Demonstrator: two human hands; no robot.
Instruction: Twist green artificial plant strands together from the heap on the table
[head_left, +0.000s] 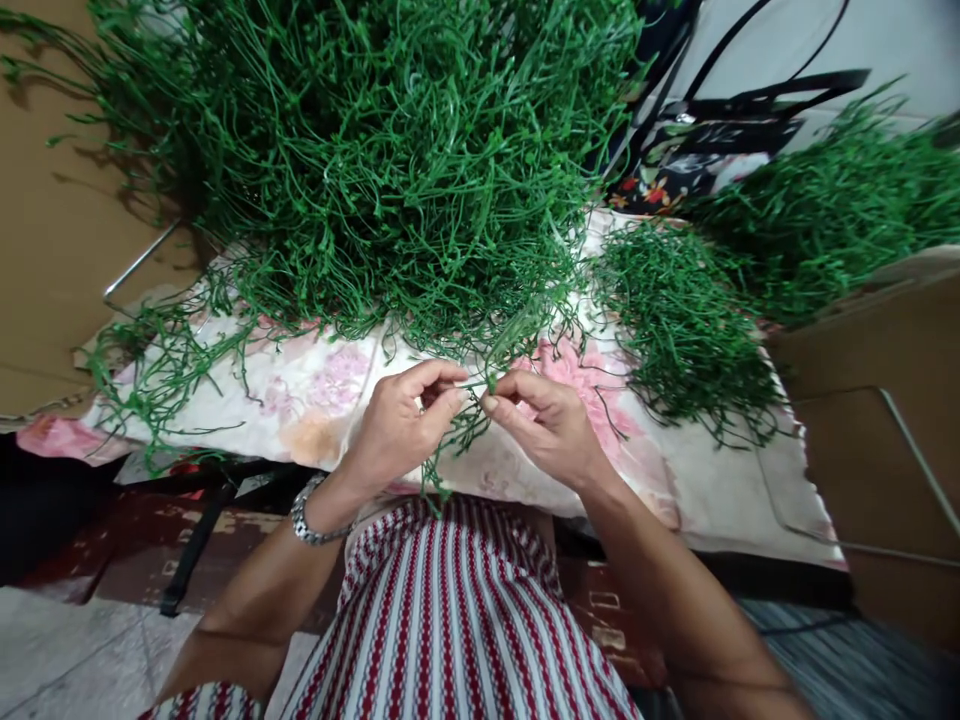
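Near the front edge of the cloth-covered table, my left hand (409, 425) and my right hand (551, 425) face each other, a small gap between their fingertips. Both are closed in a pinch on a thin green sprig (491, 383), which looks like artificial greenery. Its exact ends are hidden by my fingers. More green strands (433, 478) hang below, between the hands and toward my lap. Just beyond them a big heap of tangled green sprigs (390, 170) rises. To the right of my right hand lies a lower pile of sprigs (686, 325).
A floral cloth (322, 400) covers the table. Loose sprigs (176, 370) lie at its left. Cardboard (52, 220) stands at the left, and a cardboard box (862, 400) at the right. Behind are a dark floral bag (712, 150) and further greenery (847, 200).
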